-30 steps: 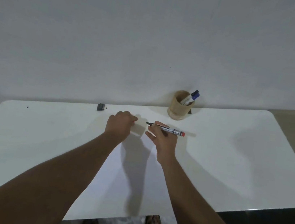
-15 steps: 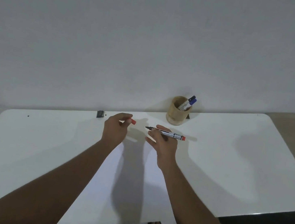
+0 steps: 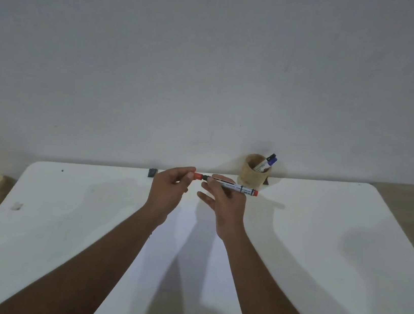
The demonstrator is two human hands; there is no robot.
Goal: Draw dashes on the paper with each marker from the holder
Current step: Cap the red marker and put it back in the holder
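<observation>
At frame centre, a light, rigid marker [image 3: 233,187] is pinched mid-barrel by the right hand [image 3: 223,201]; its small, slick cap [image 3: 197,176] is pinched by the left hand [image 3: 169,191], touching the tip.

The left hand [image 3: 169,189] has brought the red cap [image 3: 197,176] across to the tip of the marker [image 3: 233,187].

Holder [image 3: 252,175] on table [image 3: 322,239], right

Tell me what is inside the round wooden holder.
The round wooden holder holds a white marker with a blue cap, leaning against its right rim. A dark tip shows beside the cap. The holder's wall covers the marker's lower part and the bottom.
</observation>
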